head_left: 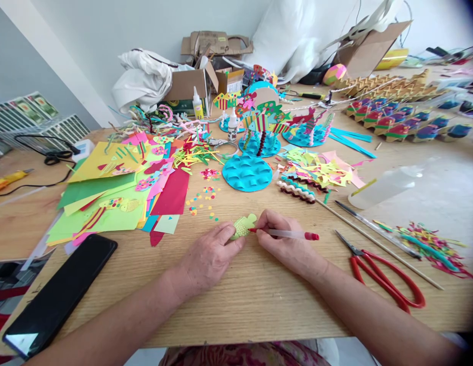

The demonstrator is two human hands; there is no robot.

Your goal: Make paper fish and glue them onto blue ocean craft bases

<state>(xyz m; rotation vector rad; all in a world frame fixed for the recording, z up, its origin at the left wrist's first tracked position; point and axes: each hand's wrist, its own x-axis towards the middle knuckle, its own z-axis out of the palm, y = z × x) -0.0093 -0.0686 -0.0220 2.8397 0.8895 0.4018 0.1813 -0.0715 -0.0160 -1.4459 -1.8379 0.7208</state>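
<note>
A light green paper fish (243,227) with scale marks on its body lies on the wooden table. My left hand (217,249) pinches its left end between thumb and fingers. My right hand (284,239) grips a red marker (293,234) with a pale, see-through barrel, its red tip at the fish's right side near the tail. Just beyond the fish is a round blue disc (247,173) with a bumpy surface. Small paper dots (200,201) are scattered to the left of it.
Red-handled scissors (385,279), a thin wooden stick (377,244) and a pen (377,229) lie at right. At left are a black phone (61,295) and stacked coloured paper (95,218). Glue bottles (232,126) and blue discs with paper fish (259,144) stand farther back.
</note>
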